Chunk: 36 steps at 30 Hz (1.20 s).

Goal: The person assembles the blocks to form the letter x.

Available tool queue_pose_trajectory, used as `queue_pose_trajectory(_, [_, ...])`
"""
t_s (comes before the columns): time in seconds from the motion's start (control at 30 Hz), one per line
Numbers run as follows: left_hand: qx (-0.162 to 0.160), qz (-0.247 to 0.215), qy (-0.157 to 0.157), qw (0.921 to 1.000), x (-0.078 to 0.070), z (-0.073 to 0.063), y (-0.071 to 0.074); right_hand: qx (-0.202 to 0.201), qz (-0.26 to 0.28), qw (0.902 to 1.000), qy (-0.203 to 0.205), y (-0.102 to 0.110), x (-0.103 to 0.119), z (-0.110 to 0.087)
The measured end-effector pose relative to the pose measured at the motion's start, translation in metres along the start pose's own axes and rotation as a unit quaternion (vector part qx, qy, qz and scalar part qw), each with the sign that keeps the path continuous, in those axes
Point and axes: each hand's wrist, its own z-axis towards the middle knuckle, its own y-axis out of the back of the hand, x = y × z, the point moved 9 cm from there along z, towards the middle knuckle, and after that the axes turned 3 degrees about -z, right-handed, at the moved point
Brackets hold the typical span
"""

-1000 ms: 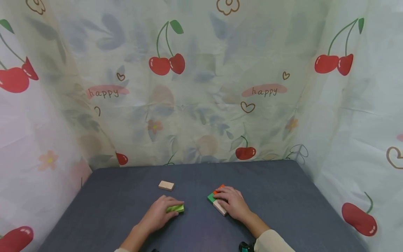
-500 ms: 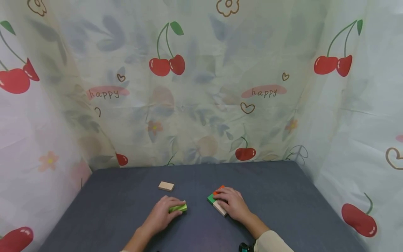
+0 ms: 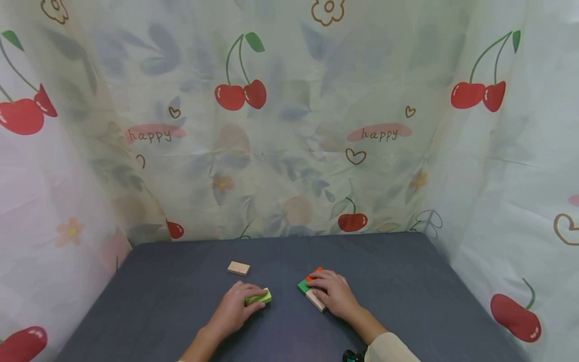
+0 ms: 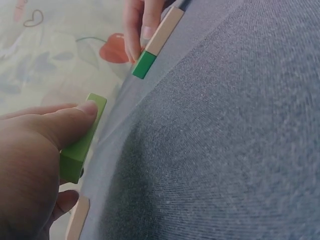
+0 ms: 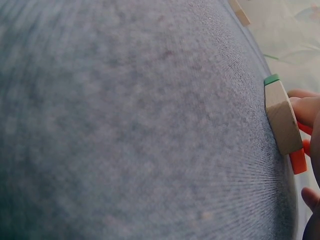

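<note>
My left hand (image 3: pixel 236 305) grips a light-green rectangular block (image 4: pixel 80 145) between thumb and fingers, with the block's far end sticking out past the fingertips. To the right, my right hand (image 3: pixel 335 294) rests at a small group of blocks, its curled fingers and thumb about an orange block (image 5: pixel 298 162), much of which they cover. Touching one another beside it are a dark-green block (image 4: pixel 144 65) and a plain wooden block (image 3: pixel 315 299). A second plain wooden block (image 3: pixel 238 268) lies alone, beyond my left hand.
A dark grey-blue cloth (image 3: pixel 280 256) covers the table. Patterned curtains (image 3: pixel 289 130) with cherries stand behind it and on both sides. A black device (image 3: pixel 353 356) is at the right wrist by the sleeve.
My left hand has shifted slightly to the right with the light-green block, nearer the group of blocks. The right hand and the other blocks have stayed in place.
</note>
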Motion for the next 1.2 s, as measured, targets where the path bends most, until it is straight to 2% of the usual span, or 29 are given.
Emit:
queue_pose_trajectory(0.37, [-0.043, 0.036, -0.007, 0.9984, -0.010, 0.003, 0.003, 0.002, -0.002, 1.0000, -0.002, -0.001, 0.000, 0.000])
queue_pose_trajectory(0.7, [-0.091, 0.026, -0.033, 0.9949, -0.020, 0.006, 0.000, 0.000, 0.001, 1.0000, -0.002, 0.000, 0.001, -0.001])
queue_pose_trajectory(1.0, [-0.083, -0.008, -0.011, 0.9964, -0.023, 0.011, -0.009, -0.002, -0.011, 0.9999, -0.004, 0.001, 0.001, 0.000])
queue_pose_trajectory(1.2, [-0.091, -0.030, -0.018, 0.9953, -0.028, 0.014, -0.013, -0.006, -0.007, 0.9999, -0.004, 0.001, 0.002, 0.000])
